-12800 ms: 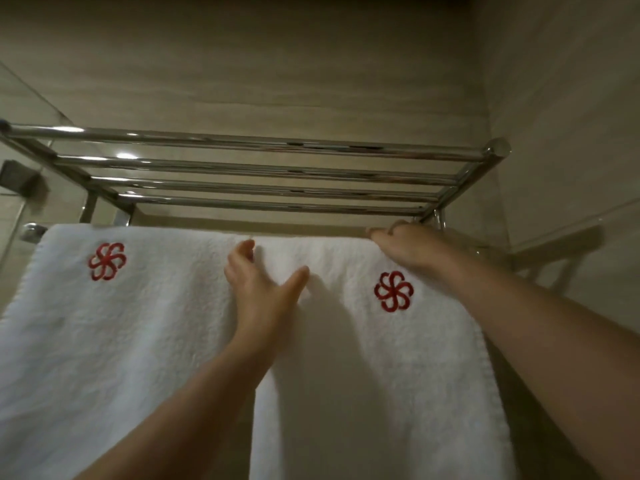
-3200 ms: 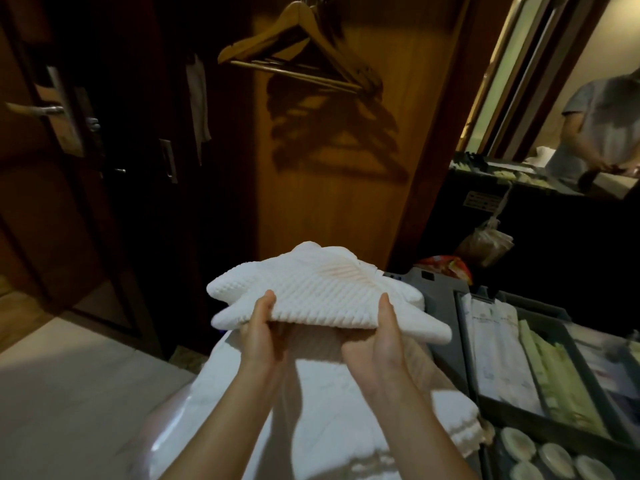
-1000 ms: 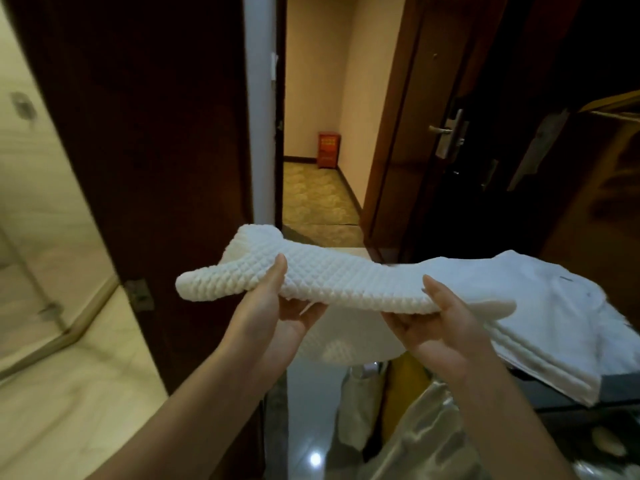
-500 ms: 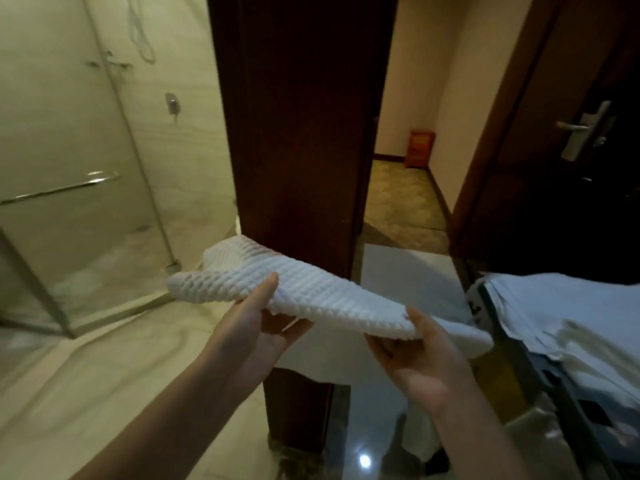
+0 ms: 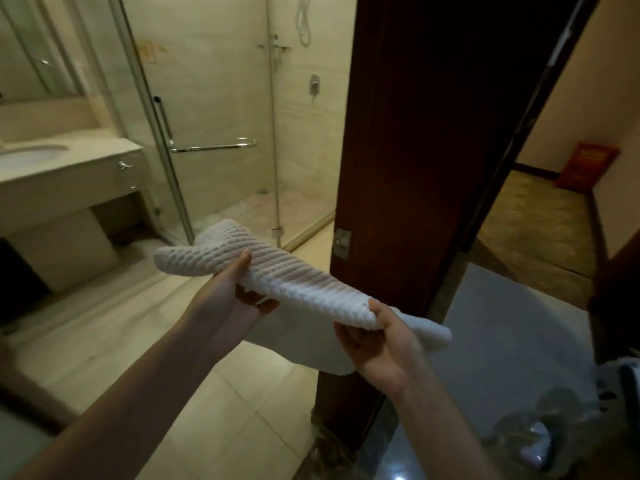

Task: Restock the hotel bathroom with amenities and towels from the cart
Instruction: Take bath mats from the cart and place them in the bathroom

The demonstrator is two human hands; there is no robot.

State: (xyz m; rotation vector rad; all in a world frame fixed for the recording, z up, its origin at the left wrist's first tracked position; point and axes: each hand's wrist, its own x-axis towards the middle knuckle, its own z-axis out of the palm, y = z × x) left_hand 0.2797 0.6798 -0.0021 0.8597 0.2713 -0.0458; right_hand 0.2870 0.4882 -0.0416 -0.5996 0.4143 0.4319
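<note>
- Head view: a folded white waffle-textured towel is held roughly level in mid-air, in front of a dark wooden door post.
- Left hand: thumb on the towel's upper face, fingers curled underneath, clamped on its left part.
- Right hand: thumb over the near edge, fingers beneath, pinching the right end; a loose layer sags between the hands.
- Behind: glass shower enclosure; beige vanity counter at left.
</note>
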